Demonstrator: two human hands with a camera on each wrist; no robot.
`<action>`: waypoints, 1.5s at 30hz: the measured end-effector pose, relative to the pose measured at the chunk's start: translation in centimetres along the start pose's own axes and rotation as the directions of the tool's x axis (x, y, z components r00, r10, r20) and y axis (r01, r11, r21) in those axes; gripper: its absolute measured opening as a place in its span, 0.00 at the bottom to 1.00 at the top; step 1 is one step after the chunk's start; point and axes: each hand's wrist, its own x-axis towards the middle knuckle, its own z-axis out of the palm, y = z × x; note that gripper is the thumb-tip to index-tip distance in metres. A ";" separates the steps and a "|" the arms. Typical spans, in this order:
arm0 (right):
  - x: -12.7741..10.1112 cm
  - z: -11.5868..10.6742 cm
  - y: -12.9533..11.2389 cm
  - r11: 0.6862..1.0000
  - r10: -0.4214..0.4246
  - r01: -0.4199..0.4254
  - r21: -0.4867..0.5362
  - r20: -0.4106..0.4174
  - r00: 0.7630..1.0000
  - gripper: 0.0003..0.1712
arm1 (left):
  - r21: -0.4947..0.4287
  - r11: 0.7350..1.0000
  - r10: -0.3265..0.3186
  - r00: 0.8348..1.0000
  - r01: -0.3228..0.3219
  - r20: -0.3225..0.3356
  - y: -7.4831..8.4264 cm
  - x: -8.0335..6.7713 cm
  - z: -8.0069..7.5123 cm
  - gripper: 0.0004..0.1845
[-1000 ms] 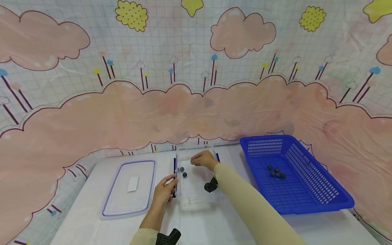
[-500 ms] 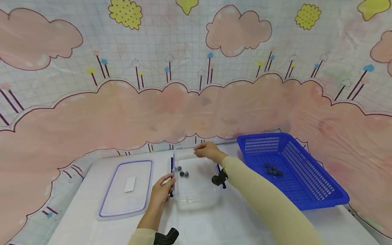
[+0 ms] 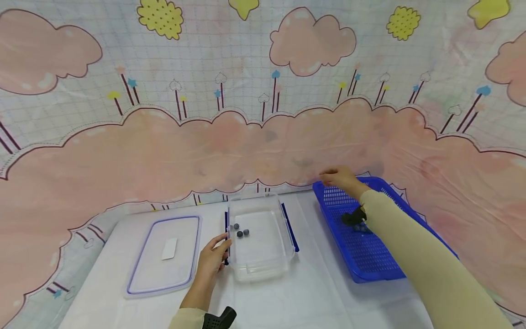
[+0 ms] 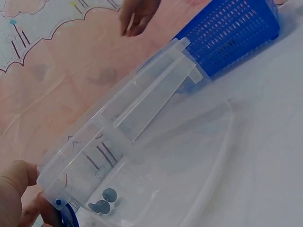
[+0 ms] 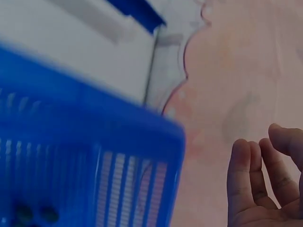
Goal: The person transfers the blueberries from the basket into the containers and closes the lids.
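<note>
A clear plastic container (image 3: 263,260) stands mid-table with three dark balls (image 3: 240,231) in its far left corner. My left hand (image 3: 213,258) grips its left rim by the blue latch; the left wrist view shows the thumb of this hand (image 4: 15,185) against the container (image 4: 156,142) wall, near the balls (image 4: 102,203). My right hand (image 3: 338,177) hovers open and holds nothing, above the far left corner of the blue basket (image 3: 370,260). The right wrist view shows this hand's (image 5: 263,189) straight fingers beside the basket (image 5: 71,142) rim, with dark balls (image 5: 28,213) blurred inside.
The container's flat lid (image 3: 162,253) with a white label lies to the left of the container. A cloud-patterned cloth backdrop (image 3: 263,137) rises right behind the table. The basket (image 4: 227,33) sits at the table's right side.
My right hand has left the container and swung right to above the basket's far left corner. A third ball now lies in the container. My left hand stays on the rim.
</note>
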 end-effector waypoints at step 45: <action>-3.5 -1.5 11.9 0.837 0.102 -0.163 -0.523 -0.143 0.984 0.09 | -0.010 1.000 0.026 1.000 -0.026 -0.005 0.3 0.1 0.0 0.23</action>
